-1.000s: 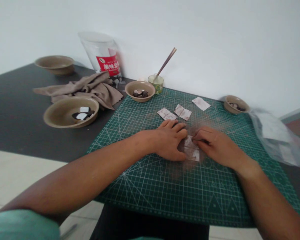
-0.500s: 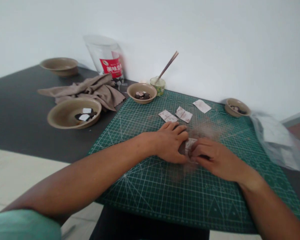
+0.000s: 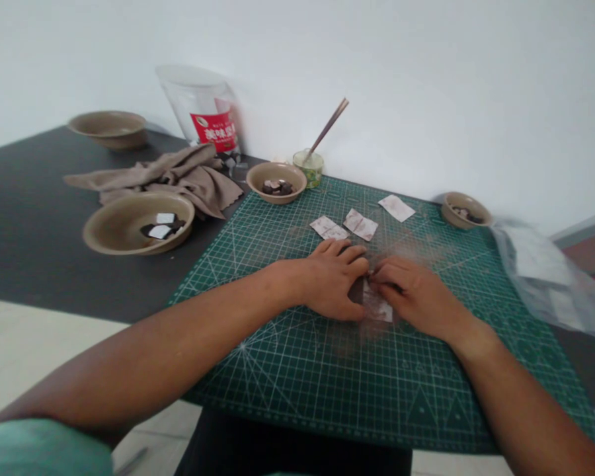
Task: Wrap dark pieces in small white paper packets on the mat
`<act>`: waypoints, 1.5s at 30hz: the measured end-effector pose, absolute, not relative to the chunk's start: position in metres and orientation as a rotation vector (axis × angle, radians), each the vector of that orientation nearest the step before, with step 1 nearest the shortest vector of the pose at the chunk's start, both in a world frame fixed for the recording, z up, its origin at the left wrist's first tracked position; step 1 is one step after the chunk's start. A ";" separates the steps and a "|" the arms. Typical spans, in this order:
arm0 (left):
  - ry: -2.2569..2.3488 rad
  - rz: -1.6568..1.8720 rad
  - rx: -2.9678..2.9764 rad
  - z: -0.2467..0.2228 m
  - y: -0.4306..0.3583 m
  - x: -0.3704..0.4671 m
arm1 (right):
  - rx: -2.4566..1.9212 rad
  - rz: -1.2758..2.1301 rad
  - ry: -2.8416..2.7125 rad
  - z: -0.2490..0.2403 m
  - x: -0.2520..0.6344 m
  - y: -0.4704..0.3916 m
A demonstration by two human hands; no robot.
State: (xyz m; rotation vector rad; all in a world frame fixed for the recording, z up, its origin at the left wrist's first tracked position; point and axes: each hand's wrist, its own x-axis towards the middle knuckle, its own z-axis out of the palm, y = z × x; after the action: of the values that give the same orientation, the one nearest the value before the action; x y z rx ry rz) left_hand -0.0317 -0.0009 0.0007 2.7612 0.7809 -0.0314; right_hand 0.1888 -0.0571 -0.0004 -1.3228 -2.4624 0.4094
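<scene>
A small whitish sheet with reddish-brown smears [image 3: 381, 311] lies on the green cutting mat [image 3: 297, 377] between my hands. My left hand [image 3: 333, 277] is spread flat, with its thumb and index finger at the sheet's left edge. Closed in a pinch, my right hand [image 3: 414, 291] rests over the sheet's upper right part. Whatever its fingertips hold is too small and hidden to make out. Beyond the hands lie a smeared white piece [image 3: 328, 229], a second one [image 3: 361, 225] and a paler one [image 3: 396, 207]. Brownish dust marks the mat around the sheet.
A bowl of dark pieces [image 3: 276, 188] stands beside a green cup [image 3: 310, 173] with chopsticks. To the left are a larger bowl [image 3: 109, 228], a brown cloth [image 3: 178, 175], a clear jar [image 3: 198, 99] and another bowl [image 3: 106, 125]. At right sit a small bowl [image 3: 456, 215] and a plastic bag [image 3: 545, 277].
My right hand has moved from the sheet's lower part up toward its far end, uncovering the lower part. My left hand stays spread in place. The view has shifted slightly.
</scene>
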 end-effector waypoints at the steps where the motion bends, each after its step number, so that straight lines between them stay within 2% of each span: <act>1: 0.785 -0.027 2.761 0.000 -0.001 -0.032 | -1.381 0.360 -2.448 0.000 0.192 -0.056; 7: 0.776 -0.022 2.752 -0.003 -0.001 -0.032 | -1.203 0.631 -2.544 0.002 0.194 -0.065; 13: 0.796 -0.010 2.763 -0.002 -0.002 -0.032 | -1.452 0.312 -2.445 0.000 0.192 -0.056; 19: 0.762 -0.018 2.742 0.000 -0.002 -0.033 | -1.250 0.562 -2.605 0.003 0.192 -0.063; 25: 0.780 -0.060 2.747 0.004 -0.002 -0.032 | -1.406 0.374 -2.462 0.001 0.196 -0.054; 31: 0.772 -0.043 2.750 0.003 -0.002 -0.032 | -1.174 0.683 -2.580 0.007 0.192 -0.067; 38: 0.797 -0.065 2.761 0.006 -0.003 -0.032 | -1.410 0.382 -2.458 -0.003 0.188 -0.057; 45: 0.773 -0.049 2.765 0.001 -0.001 -0.032 | -1.248 0.618 -2.491 -0.003 0.190 -0.062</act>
State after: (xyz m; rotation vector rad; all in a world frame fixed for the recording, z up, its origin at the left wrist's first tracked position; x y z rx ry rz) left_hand -0.0322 -0.0014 0.0012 2.7652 0.7732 -0.0487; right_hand 0.1902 -0.0623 -0.0029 -1.2477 -2.4911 0.6177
